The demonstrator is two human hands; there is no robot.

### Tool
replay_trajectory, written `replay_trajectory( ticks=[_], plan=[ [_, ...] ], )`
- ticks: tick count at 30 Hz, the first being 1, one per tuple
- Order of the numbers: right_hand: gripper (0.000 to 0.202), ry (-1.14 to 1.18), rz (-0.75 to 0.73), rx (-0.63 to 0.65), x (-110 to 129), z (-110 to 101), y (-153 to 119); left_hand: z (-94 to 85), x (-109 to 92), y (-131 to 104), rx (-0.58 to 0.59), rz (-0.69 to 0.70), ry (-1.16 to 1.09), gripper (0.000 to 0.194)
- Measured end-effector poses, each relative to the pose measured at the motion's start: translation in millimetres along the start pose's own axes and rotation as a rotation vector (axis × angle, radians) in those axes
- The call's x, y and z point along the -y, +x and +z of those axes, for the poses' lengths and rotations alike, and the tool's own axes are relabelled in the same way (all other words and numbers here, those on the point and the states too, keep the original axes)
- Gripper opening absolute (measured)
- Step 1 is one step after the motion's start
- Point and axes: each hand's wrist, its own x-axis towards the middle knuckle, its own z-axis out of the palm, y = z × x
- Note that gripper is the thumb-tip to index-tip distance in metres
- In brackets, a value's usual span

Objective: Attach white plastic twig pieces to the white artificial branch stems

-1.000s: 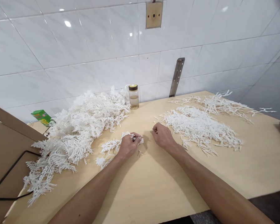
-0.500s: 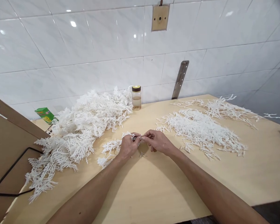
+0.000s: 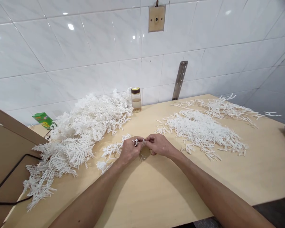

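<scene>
Head cam: 1 lg white pile (image 3: 85,126) L, 2 R piles (image 3: 201,126); L hand (image 3: 130,149) + R hand (image 3: 161,145) tips together, pinching white sprig (image 3: 144,142).

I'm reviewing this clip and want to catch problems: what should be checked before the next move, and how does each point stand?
1. Left hand has a white sprig between its fingers: ok.
2. Right hand grips the sprig too: cannot tell, fingertips hide it.
3. Hands apart: not ok, fingertips meet.
4. Big left heap and right heap separate: ok.
5. Jar upright, lid on: ok.
</scene>
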Motion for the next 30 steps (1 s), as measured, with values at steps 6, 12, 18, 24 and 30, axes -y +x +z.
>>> replay_trajectory(
  ticks=[6,12,18,24,30],
  plan=[
    [0.029,-0.010,-0.042,0.008,1,-2,-2,-2.3,1,0,0.023,0.023,0.021,0.024],
    [0.023,-0.021,-0.021,-0.010,-3,0,1,-3.9,0,0,0.053,0.084,0.073,0.024],
    [0.012,-0.207,-0.037,-0.100,1,3,2,-1.3,-1,-1,0.052,0.099,0.087,0.024],
    [0.011,-0.339,-0.096,-0.234,2,10,3,-1.6,-3,-2,0.023,0.112,0.110,0.024],
    [0.011,-0.279,-0.166,-0.266,1,14,3,-2.0,-2,-1,-0.082,0.034,0.049,0.020]
  ],
)
